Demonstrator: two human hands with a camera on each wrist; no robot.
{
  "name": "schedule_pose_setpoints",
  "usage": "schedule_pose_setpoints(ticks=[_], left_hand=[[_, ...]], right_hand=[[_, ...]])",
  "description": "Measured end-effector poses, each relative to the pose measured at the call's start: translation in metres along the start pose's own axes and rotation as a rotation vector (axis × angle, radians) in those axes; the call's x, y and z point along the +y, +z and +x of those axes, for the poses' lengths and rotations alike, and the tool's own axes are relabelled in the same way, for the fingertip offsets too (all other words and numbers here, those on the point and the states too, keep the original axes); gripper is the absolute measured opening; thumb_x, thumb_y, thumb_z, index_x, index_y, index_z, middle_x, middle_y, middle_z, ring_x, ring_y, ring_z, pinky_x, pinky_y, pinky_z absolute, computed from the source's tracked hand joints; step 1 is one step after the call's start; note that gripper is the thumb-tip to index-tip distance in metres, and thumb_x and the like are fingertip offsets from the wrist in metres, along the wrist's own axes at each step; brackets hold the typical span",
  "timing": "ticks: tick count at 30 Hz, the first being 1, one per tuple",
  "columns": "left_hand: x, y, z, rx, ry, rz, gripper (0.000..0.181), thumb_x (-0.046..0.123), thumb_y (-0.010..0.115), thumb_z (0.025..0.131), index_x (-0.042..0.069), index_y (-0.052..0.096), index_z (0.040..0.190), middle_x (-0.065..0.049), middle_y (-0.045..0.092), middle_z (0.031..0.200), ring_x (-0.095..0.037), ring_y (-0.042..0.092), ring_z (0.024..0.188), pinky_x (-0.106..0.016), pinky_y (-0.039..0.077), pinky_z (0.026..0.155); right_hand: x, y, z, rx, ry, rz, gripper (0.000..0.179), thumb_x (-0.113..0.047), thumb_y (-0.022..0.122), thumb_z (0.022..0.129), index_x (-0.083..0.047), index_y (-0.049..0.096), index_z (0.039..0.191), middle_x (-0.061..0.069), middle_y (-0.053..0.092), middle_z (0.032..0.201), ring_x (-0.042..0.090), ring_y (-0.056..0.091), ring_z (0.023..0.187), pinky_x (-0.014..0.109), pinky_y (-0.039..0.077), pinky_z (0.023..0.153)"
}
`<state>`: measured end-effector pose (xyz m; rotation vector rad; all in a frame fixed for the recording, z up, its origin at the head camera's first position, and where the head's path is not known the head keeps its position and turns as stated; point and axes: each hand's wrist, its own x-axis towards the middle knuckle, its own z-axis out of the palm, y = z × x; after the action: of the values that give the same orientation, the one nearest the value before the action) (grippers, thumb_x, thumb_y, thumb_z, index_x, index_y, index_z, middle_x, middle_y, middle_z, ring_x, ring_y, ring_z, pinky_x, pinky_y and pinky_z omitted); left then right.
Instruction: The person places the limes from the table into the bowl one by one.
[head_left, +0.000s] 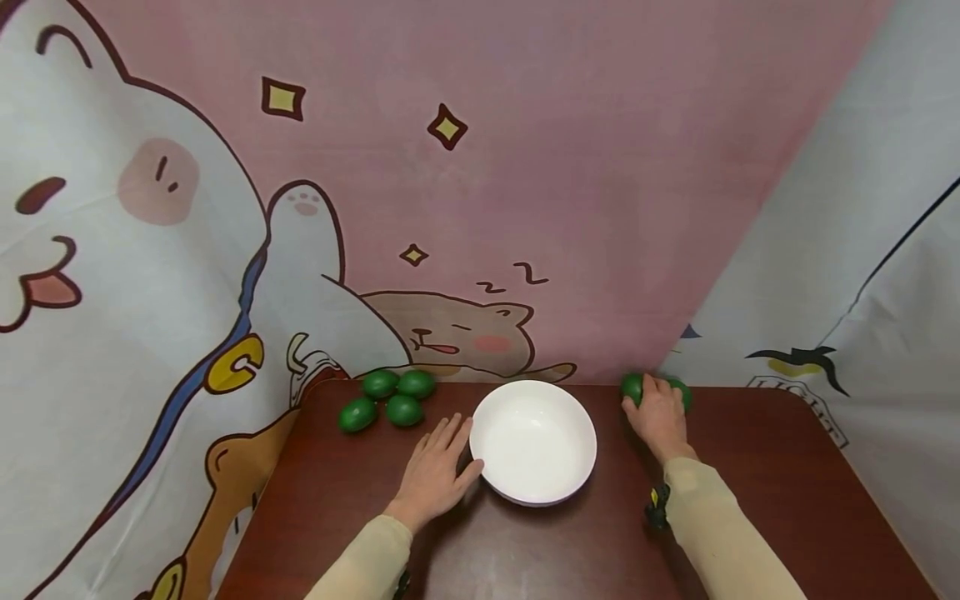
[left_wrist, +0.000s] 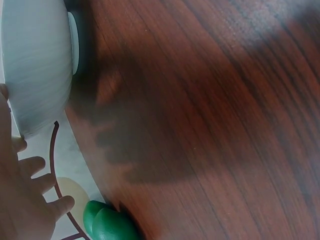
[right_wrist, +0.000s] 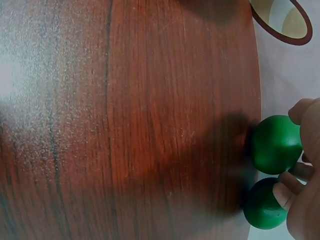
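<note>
A white bowl (head_left: 534,442) stands on the brown table, with my left hand (head_left: 435,475) at its left side. The left fingers are straight, and the thumb lies by the bowl's rim. Over at the table's far right, my right hand (head_left: 660,415) reaches down over two smooth green limes. Its thumb and fingers curl around the left lime (right_wrist: 277,145), which still sits at the far edge. The other lime (right_wrist: 265,204) lies right beside it, against the fingers and partly hidden by the hand. In the head view the bowl's inside shows plain white.
Several more green limes (head_left: 381,383) lie grouped at the table's far left, beyond my left hand. The brown table (head_left: 517,550) ends at a cloth backdrop (head_left: 585,208) printed with cartoon animals, which hangs close behind its far edge.
</note>
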<state>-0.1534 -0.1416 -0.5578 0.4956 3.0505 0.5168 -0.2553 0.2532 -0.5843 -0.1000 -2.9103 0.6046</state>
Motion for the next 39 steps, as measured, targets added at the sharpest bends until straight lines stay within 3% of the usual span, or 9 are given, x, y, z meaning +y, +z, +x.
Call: schedule_pose_setpoints(ticks=[19,33,39], left_hand=[[0.002,-0.002,0.0,-0.005,-0.007,-0.008,0.072,0.053,0.049,0.104,0.013,0.036,0.162,-0.014,0.035,0.166,-0.037,0.031,0.153,-0.059,0.031,0.119],[0.001,0.0,0.0,-0.014,-0.011,-0.01,0.072,0.053,0.05,0.104,0.013,0.035,0.162,-0.016,0.035,0.165,-0.037,0.031,0.153,-0.059,0.031,0.119],[0.001,-0.001,0.0,-0.019,-0.009,-0.006,0.072,0.054,0.049,0.104,0.013,0.036,0.162,-0.016,0.035,0.165,-0.037,0.032,0.153,-0.059,0.032,0.119]], right_hand=[[-0.003,0.009,-0.003,-0.007,-0.035,-0.012,0.059,-0.024,0.073,0.094,0.013,0.049,0.134,0.037,0.05,0.131,0.055,0.049,0.116,0.066,0.042,0.098],[-0.007,0.01,-0.009,-0.08,0.013,0.098,0.056,-0.021,0.069,0.098,0.004,0.043,0.141,0.036,0.052,0.135,0.053,0.054,0.121,0.068,0.047,0.096],[-0.006,0.011,-0.012,-0.081,0.019,0.135,0.058,-0.018,0.07,0.097,0.009,0.042,0.14,0.036,0.05,0.134,0.053,0.052,0.123,0.068,0.045,0.1]])
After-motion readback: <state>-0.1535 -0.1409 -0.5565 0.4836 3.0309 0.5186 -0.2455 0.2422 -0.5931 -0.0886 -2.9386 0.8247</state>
